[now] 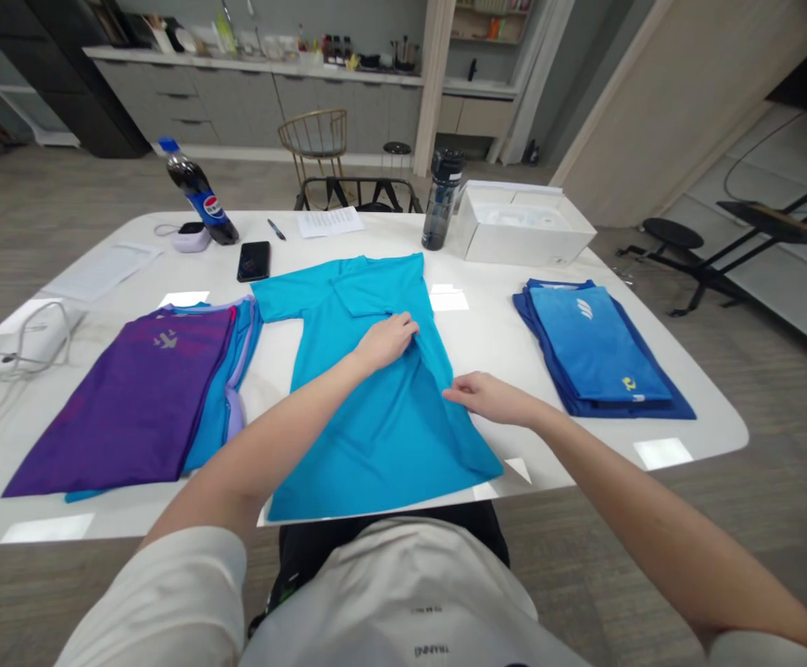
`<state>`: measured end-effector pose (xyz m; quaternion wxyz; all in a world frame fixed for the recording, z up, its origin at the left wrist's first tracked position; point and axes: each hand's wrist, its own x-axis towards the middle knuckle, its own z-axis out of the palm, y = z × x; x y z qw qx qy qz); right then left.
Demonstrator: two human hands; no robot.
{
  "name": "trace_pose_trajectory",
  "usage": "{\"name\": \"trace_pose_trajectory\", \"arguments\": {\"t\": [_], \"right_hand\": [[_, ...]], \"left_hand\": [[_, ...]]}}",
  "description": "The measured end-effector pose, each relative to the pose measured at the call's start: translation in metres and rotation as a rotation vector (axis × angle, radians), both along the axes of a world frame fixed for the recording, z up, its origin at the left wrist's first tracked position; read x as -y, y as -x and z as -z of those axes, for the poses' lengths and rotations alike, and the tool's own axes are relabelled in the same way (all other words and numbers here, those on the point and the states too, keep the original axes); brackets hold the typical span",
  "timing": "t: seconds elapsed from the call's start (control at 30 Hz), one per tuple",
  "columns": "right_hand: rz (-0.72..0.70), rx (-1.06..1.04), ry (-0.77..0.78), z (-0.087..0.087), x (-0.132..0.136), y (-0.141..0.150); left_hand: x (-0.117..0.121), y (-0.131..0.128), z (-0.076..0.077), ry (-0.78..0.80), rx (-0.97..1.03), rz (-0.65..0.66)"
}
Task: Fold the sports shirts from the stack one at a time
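Note:
A turquoise T-shirt [368, 435] lies on the white table in front of me, its right side folded inward and one sleeve spread out to the left. My left hand [389, 341] is closed on the fabric near the shirt's middle, where creases run from the fingers. At the shirt's right edge, my right hand [483, 394] pinches the cloth. To the left rests a pile of shirts with a purple shirt [132, 398] on top. On the right is a stack of blue shirts [594, 343], folded flat.
Along the table's [493, 324] far side stand a cola bottle [201, 199], a phone [254, 261], a pen [276, 229], a paper sheet [331, 221], a dark water bottle [441, 199] and a white box [524, 222]. A white power strip with cables [38, 338] lies at the left.

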<state>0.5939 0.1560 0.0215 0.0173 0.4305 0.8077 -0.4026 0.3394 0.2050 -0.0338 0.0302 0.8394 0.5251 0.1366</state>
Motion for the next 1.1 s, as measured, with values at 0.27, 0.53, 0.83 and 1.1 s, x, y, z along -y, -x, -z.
{"name": "trace_pose_trajectory", "arguments": {"t": [0.27, 0.53, 0.83, 1.1], "right_hand": [[-0.051, 0.006, 0.023, 0.017, 0.026, 0.023], [-0.270, 0.290, -0.219, 0.017, 0.063, -0.006], [-0.354, 0.226, -0.086, 0.020, 0.075, -0.011], [-0.199, -0.012, -0.102, 0.022, 0.006, 0.024]], "left_hand": [[0.068, 0.020, 0.005, -0.105, -0.153, 0.014], [0.146, 0.005, 0.009, -0.111, -0.159, 0.420], [0.189, 0.010, 0.001, 0.111, 0.091, 0.445], [0.135, 0.052, -0.016, 0.116, 0.165, 0.000]]}}
